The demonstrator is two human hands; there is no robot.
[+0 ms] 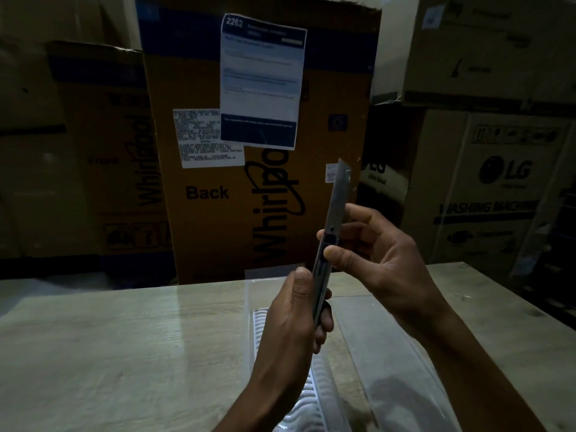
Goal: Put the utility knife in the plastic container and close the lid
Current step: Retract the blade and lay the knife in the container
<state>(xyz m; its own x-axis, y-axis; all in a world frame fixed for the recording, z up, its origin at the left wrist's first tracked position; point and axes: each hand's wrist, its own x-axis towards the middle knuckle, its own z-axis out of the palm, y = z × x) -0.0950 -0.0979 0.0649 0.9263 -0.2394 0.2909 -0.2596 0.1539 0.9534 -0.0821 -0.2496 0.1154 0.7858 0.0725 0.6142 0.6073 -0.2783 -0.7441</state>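
I hold a slim metal utility knife (335, 210) upright above the table, its blade pushed out and pointing up. My left hand (296, 319) grips the lower handle. My right hand (374, 260) pinches the knife's middle, its thumb on the black slider. Below my hands a clear plastic container (258, 322) with a ribbed white bottom lies on the table. Its transparent lid (383, 347) lies open to the right. My forearms hide much of the container.
The pale wooden table (124, 344) runs left and right of the container. Large cardboard appliance boxes stand close behind it: a Whirlpool box (249, 188) in the centre and LG boxes (492, 188) at right. The room is dim.
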